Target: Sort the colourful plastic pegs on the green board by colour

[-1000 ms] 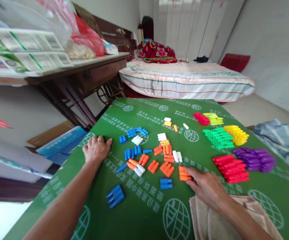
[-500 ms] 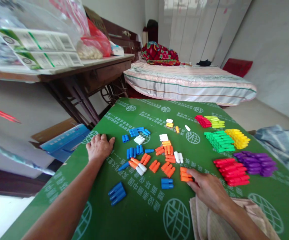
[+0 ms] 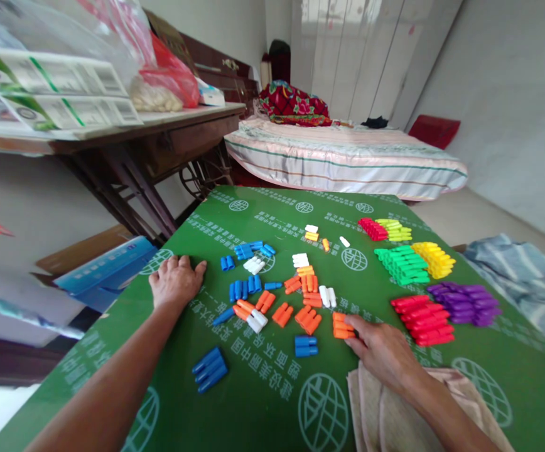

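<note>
My right hand (image 3: pixel 380 348) pinches a small row of orange bullet-shaped plastic caps (image 3: pixel 342 325) at its right end, thumb and fingers on it, low over the green board. My left hand (image 3: pixel 177 280) lies flat on the board's left side, fingers spread, with nothing in it. Between my hands are loose groups of blue caps (image 3: pixel 210 369), more orange caps (image 3: pixel 308 319) and white caps (image 3: pixel 328 296). Another small blue group (image 3: pixel 306 346) lies just left of the pinched row. What lies under my right palm is hidden.
On the right sit stacked red pieces (image 3: pixel 423 321), purple pieces (image 3: pixel 465 304), green pieces (image 3: pixel 401 265) and yellow pieces (image 3: pixel 433 259). A beige cloth (image 3: pixel 380 408) lies below my right forearm. A sewing-machine table (image 3: pixel 192 119) stands left, a bed (image 3: pixel 343 157) beyond the board (image 3: pixel 263 414).
The whole view has shifted slightly, so everything appears a little further left. My right hand stays at the orange caps, and my left hand keeps its place on the board.
</note>
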Available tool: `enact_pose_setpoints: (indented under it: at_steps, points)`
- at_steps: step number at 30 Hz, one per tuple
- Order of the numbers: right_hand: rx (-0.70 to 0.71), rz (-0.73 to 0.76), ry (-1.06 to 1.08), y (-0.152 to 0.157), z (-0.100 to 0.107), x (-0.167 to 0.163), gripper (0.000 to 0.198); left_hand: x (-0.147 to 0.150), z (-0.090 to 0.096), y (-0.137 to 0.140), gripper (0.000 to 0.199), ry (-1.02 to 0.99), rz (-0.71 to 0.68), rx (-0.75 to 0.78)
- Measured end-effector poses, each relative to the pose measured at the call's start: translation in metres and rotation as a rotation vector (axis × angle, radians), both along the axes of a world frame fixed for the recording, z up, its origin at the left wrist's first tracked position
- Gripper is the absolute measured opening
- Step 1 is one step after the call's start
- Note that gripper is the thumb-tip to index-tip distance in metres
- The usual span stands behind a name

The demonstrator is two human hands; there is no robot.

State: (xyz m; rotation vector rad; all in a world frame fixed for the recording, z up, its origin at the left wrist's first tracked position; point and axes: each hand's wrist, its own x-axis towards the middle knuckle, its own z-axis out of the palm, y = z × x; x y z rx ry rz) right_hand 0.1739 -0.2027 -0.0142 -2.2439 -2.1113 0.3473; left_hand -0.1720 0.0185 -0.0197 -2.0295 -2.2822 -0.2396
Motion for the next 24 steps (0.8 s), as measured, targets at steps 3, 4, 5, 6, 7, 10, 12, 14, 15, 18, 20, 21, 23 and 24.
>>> enact_pose_setpoints:
  at_steps: [3,4,5,6,7,10,12,14,15,18,20,21,23,24]
  points:
    - [-0.016,-0.009,-0.010,0.002,0.002,0.000,0.030,0.000,0.000,0.000,0.064,0.008,-0.004,-0.003]
    - [-0.017,-0.010,-0.014,0.002,0.002,0.000,0.030,0.000,0.001,0.000,0.064,0.010,-0.007,-0.006]
    - [-0.017,-0.010,-0.017,0.003,0.003,0.000,0.030,0.000,0.001,0.000,0.064,0.012,-0.009,-0.010]
    - [-0.016,-0.009,-0.020,0.003,0.002,0.000,0.030,0.000,0.001,0.000,0.064,0.013,-0.011,-0.015]
    - [-0.016,-0.008,-0.022,0.004,0.002,0.001,0.029,0.000,0.002,0.000,0.064,0.014,-0.013,-0.019]
    - [-0.007,-0.004,-0.021,0.005,0.002,0.002,0.029,0.000,0.003,0.000,0.063,0.016,-0.014,-0.021]
    - [-0.001,-0.004,-0.020,0.006,0.001,0.003,0.029,0.000,0.003,0.001,0.062,0.018,-0.011,-0.022]
    - [0.002,-0.003,-0.023,0.006,0.002,0.004,0.030,0.000,0.003,0.001,0.062,0.020,-0.010,-0.024]
    - [0.002,-0.002,-0.025,0.007,0.002,0.005,0.030,0.000,0.004,0.001,0.062,0.022,-0.011,-0.025]
    - [-0.001,-0.007,-0.027,0.008,0.002,0.005,0.032,0.000,0.005,0.000,0.062,0.028,-0.013,-0.029]
    - [-0.009,-0.011,-0.027,0.009,0.001,0.006,0.032,0.001,0.005,-0.001,0.062,0.032,-0.011,-0.029]
    - [-0.010,-0.010,-0.028,0.009,0.000,0.007,0.033,0.001,0.006,-0.001,0.062,0.034,-0.011,-0.029]
    - [-0.010,-0.006,-0.034,0.010,0.000,0.008,0.033,0.001,0.006,-0.001,0.062,0.035,-0.011,-0.029]
    - [-0.011,-0.005,-0.041,0.011,0.000,0.008,0.033,0.001,0.006,0.000,0.062,0.038,-0.012,-0.030]
